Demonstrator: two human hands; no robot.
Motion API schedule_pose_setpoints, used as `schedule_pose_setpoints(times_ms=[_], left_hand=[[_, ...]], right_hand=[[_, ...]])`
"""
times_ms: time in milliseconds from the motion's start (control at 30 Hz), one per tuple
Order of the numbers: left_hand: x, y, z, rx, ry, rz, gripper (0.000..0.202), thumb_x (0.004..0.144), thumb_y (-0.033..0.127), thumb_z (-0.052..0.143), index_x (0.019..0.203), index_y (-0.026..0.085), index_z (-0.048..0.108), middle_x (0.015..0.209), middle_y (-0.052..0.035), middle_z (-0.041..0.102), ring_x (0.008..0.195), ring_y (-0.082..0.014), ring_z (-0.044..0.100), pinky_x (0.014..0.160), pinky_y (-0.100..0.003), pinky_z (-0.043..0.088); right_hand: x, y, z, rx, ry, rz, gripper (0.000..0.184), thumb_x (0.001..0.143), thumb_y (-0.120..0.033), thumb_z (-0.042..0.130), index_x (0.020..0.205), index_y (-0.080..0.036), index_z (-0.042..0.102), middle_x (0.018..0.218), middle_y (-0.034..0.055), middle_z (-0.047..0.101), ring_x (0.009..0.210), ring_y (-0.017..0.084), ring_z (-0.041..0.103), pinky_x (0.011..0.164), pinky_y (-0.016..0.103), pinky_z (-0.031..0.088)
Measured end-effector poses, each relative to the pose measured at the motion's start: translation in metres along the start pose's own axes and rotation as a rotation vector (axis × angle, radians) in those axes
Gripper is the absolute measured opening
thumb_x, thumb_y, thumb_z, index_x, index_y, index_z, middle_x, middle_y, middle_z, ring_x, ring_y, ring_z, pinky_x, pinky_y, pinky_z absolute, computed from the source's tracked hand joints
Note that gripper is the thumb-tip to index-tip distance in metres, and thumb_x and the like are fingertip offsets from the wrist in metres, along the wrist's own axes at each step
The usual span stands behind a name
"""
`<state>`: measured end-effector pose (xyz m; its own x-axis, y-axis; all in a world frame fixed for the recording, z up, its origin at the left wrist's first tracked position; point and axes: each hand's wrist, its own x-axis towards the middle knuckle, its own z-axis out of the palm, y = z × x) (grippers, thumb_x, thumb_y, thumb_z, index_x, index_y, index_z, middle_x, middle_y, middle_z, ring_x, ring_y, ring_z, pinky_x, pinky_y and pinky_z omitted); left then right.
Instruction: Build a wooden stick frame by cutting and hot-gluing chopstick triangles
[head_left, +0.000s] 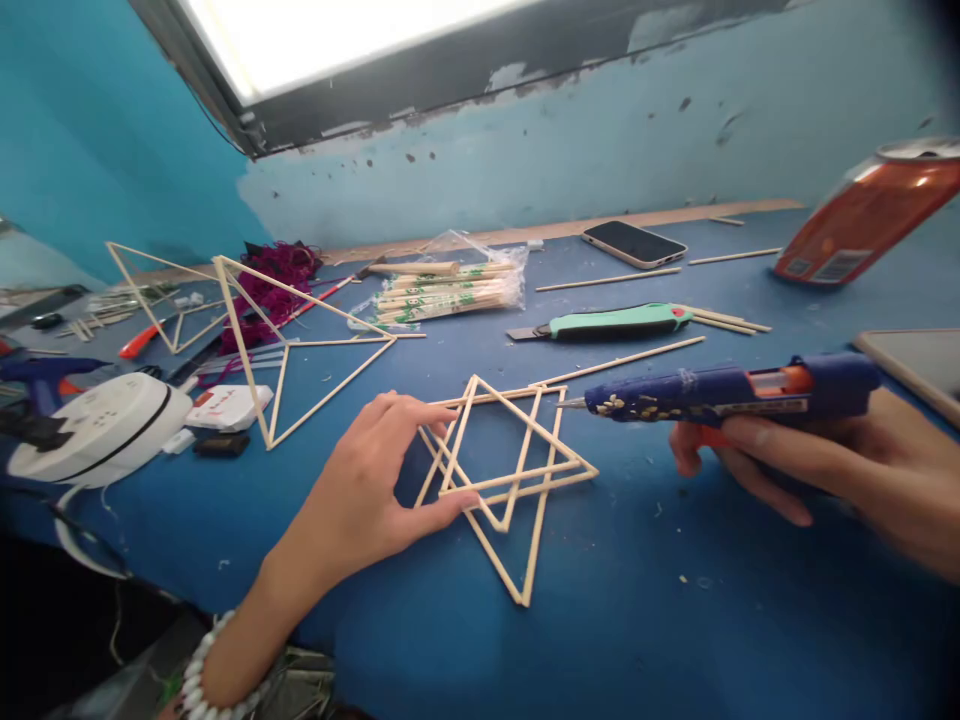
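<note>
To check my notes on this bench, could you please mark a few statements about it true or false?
The right hand holds a blue glue gun. True.
The left hand grips the green utility knife. False: it rests on the stick frame; the knife lies on the table.
The glue gun's nozzle points toward the stick frame. True.
The phone lies beside the left hand. False: it lies far back, near the wall.
</note>
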<state>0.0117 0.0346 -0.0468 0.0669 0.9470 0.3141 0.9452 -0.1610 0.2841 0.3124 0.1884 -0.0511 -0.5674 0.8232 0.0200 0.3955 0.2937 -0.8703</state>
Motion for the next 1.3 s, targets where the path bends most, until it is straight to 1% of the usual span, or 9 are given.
schedule_pose_setpoints(times_ms=[100, 300, 400, 533, 700, 867, 1000, 1133, 1300], left_hand=[[-0.002, 0.002, -0.001, 0.007, 0.015, 0.021, 0.057, 0.082, 0.046, 0.076, 0.126, 0.024, 0.049, 0.108, -0.0057, 0.062, 0.101, -0.0257, 0.056, 0.092, -0.044, 0.046], [-0.006, 0.003, -0.003, -0.021, 0.022, 0.066, 0.053, 0.082, 0.037, 0.074, 0.126, 0.025, 0.047, 0.115, -0.0073, 0.060, 0.107, -0.0266, 0.055, 0.096, -0.045, 0.045], [-0.007, 0.002, -0.003, -0.036, 0.027, 0.048, 0.053, 0.082, 0.030, 0.071, 0.129, 0.025, 0.047, 0.113, -0.0069, 0.059, 0.105, -0.0260, 0.054, 0.093, -0.043, 0.046], [-0.007, 0.001, -0.003, -0.044, 0.004, 0.041, 0.056, 0.079, 0.022, 0.066, 0.132, 0.026, 0.046, 0.111, -0.0060, 0.057, 0.105, -0.0264, 0.054, 0.097, -0.046, 0.044], [-0.008, -0.001, -0.005, -0.139, -0.024, 0.029, 0.055, 0.078, 0.015, 0.055, 0.131, 0.026, 0.044, 0.113, -0.0053, 0.057, 0.107, -0.0256, 0.054, 0.102, -0.047, 0.041], [-0.010, -0.007, -0.006, -0.242, 0.027, -0.027, 0.030, 0.085, 0.013, 0.047, 0.113, 0.024, 0.049, 0.108, -0.0048, 0.057, 0.104, -0.0225, 0.056, 0.093, -0.040, 0.047], [-0.009, -0.004, -0.008, -0.248, 0.031, 0.000, 0.015, 0.085, 0.011, 0.053, 0.093, 0.023, 0.053, 0.098, -0.0035, 0.060, 0.100, -0.0212, 0.055, 0.098, -0.041, 0.047], [-0.007, 0.001, -0.010, -0.229, 0.002, 0.053, 0.013, 0.085, 0.011, 0.055, 0.084, 0.023, 0.056, 0.093, -0.0030, 0.060, 0.098, -0.0207, 0.054, 0.106, -0.045, 0.045], [-0.006, 0.004, -0.012, -0.203, -0.047, 0.079, 0.012, 0.085, 0.012, 0.057, 0.083, 0.024, 0.059, 0.094, -0.0034, 0.060, 0.098, -0.0210, 0.054, 0.110, -0.048, 0.043]], right_hand=[[0.004, 0.002, -0.004, -0.014, -0.077, 0.037, 0.055, 0.089, -0.072, 0.054, 0.089, -0.018, 0.065, 0.050, -0.0029, 0.046, 0.049, 0.015, 0.049, 0.054, 0.030, 0.033], [0.011, 0.013, -0.011, 0.001, -0.201, -0.050, 0.049, 0.093, -0.064, 0.054, 0.095, -0.016, 0.065, 0.061, 0.0002, 0.057, 0.048, 0.013, 0.047, 0.052, 0.029, 0.036], [0.009, 0.010, -0.010, 0.000, -0.201, -0.053, 0.047, 0.094, -0.061, 0.054, 0.095, -0.016, 0.066, 0.073, 0.0034, 0.064, 0.049, 0.012, 0.047, 0.054, 0.029, 0.038], [0.006, 0.010, -0.011, -0.031, -0.215, -0.058, 0.047, 0.094, -0.061, 0.054, 0.092, -0.016, 0.068, 0.064, 0.0016, 0.059, 0.049, 0.012, 0.048, 0.053, 0.028, 0.038], [0.004, 0.013, -0.014, -0.089, -0.241, -0.031, 0.052, 0.090, -0.068, 0.054, 0.092, -0.018, 0.069, 0.074, 0.0049, 0.064, 0.049, 0.014, 0.050, 0.051, 0.028, 0.041], [-0.005, -0.007, -0.006, -0.138, -0.120, 0.060, 0.063, 0.080, -0.080, 0.056, 0.083, -0.019, 0.071, 0.059, 0.0018, 0.055, 0.049, 0.014, 0.044, 0.050, 0.028, 0.036], [-0.011, -0.020, 0.003, -0.163, -0.012, 0.060, 0.064, 0.074, -0.082, 0.060, 0.076, -0.020, 0.073, 0.060, 0.0022, 0.057, 0.048, 0.012, 0.041, 0.051, 0.029, 0.038], [-0.010, -0.020, 0.006, -0.149, 0.008, 0.045, 0.057, 0.076, -0.076, 0.064, 0.072, -0.020, 0.073, 0.052, 0.0012, 0.052, 0.046, 0.012, 0.041, 0.042, 0.026, 0.034], [-0.003, -0.013, 0.000, -0.161, -0.054, -0.059, 0.041, 0.079, -0.062, 0.067, 0.073, -0.022, 0.075, 0.063, 0.0034, 0.065, 0.053, 0.016, 0.054, 0.043, 0.025, 0.041]])
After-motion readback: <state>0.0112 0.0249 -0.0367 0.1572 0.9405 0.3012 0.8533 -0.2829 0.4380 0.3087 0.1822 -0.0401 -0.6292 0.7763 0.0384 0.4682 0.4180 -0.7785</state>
